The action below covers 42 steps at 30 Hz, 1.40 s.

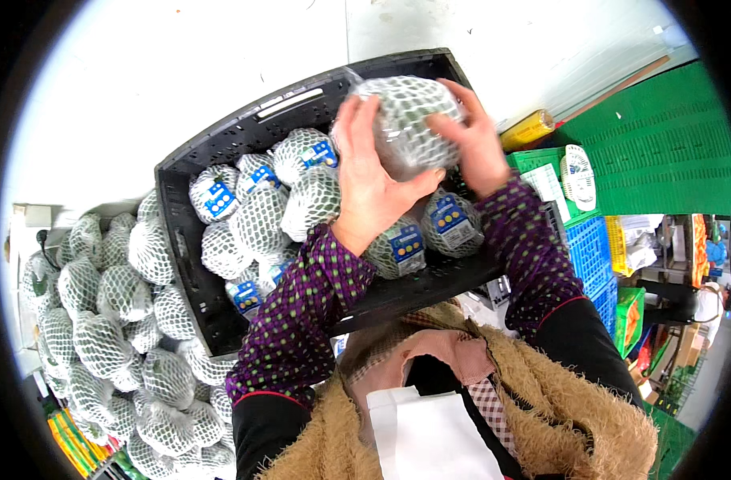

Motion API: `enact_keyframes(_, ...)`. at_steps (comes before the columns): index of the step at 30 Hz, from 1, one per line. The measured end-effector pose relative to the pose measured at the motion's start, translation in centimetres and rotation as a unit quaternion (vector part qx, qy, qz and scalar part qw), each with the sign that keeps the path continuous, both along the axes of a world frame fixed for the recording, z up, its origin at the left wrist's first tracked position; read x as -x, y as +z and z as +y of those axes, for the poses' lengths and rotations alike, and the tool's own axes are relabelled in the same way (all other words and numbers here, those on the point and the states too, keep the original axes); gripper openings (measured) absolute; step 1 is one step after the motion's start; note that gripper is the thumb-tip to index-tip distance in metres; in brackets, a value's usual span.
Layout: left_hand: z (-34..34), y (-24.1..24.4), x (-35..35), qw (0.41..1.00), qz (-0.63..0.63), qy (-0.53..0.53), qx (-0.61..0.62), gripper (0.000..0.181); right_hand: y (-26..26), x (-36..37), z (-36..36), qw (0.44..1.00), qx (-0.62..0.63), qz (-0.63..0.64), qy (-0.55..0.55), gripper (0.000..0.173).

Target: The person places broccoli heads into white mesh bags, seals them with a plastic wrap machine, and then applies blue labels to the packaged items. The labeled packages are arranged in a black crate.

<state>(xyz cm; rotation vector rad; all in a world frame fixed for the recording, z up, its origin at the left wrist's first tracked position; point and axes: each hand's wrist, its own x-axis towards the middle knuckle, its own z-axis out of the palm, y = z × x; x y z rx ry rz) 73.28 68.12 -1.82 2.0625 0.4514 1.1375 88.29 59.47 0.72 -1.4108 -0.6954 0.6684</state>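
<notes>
Between my two hands is a round green fruit or vegetable in a white foam net, with clear film around it. My left hand grips its left and lower side, thumb stretched underneath. The fingers of my right hand hold it from the right. Both hands are over the right part of a black plastic crate. Several netted pieces lie inside the crate, many with blue labels, such as a labelled piece below my right hand. My left forearm hides part of the crate's contents.
Many more netted pieces are heaped to the left of the crate. At the right stand a green crate holding a white basket, stacked blue crates and a yellow roll. Another person is farther off at the right.
</notes>
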Motion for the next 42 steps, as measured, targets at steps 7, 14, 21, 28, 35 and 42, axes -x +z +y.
enact_keyframes(7,-0.3,-11.2,-2.8,0.911,0.385,-0.021,-0.148,0.099,-5.1,-4.9,-4.6,0.966,0.097,-0.221,-0.089,0.038)
enact_keyframes(14,0.4,-11.7,-2.1,0.927,0.356,-0.038,-0.112,0.08,-3.7,0.0,-1.1,0.788,0.249,-0.549,0.126,0.087)
enact_keyframes(21,1.6,-9.2,-0.7,0.908,0.408,-0.036,-0.089,0.083,-7.9,-1.2,-3.6,0.711,0.351,-0.593,0.139,0.086)
enact_keyframes(28,0.8,-11.1,-0.8,0.842,0.471,-0.011,-0.261,0.075,-4.2,-1.5,-4.0,0.796,0.342,-0.485,0.119,0.081)
enact_keyframes(35,1.9,-8.7,-3.0,0.778,0.591,-0.126,-0.17,0.089,-2.3,-1.3,-6.1,0.894,0.255,-0.348,0.122,0.086)
enact_keyframes(42,5.2,-7.5,-1.2,0.844,0.515,-0.124,-0.075,0.08,-0.8,-2.9,-6.9,0.974,0.137,-0.088,0.155,0.092)
